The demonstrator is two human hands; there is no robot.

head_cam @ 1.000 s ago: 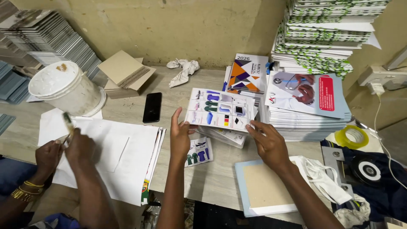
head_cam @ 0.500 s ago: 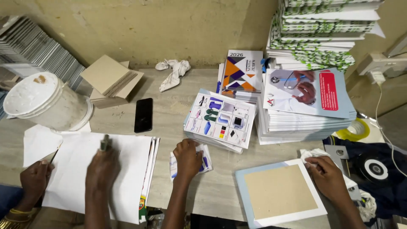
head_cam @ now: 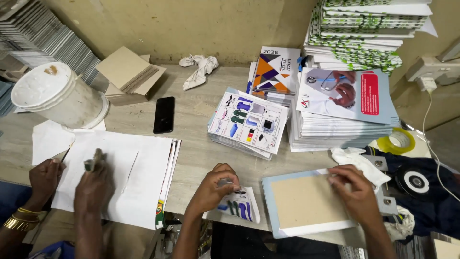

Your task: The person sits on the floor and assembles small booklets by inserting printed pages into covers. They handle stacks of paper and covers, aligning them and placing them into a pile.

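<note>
My left hand (head_cam: 211, 188) is at the table's front edge, its fingers curled down on a small printed sheet (head_cam: 242, 205) with coloured pictures. My right hand (head_cam: 355, 193) grips the top right corner of a brown board on a pale blue backing (head_cam: 302, 204), which lies flat and overhangs the table's front edge. Behind the hands, a stack of printed picture sheets (head_cam: 249, 122) lies within reach.
At the left, another person's two hands (head_cam: 93, 180) work a small tool over a pile of white sheets (head_cam: 136, 177). Also here: a white bucket (head_cam: 57, 98), black phone (head_cam: 164, 114), cardboard pieces (head_cam: 128, 74), a rag (head_cam: 199, 67), tall booklet stacks (head_cam: 345, 108) and tape rolls (head_cam: 396, 141).
My left hand drew back from the printed stack onto the small sheet. My right hand left the stack and came onto the brown board's corner. The other person's hands shifted over the white sheets.
</note>
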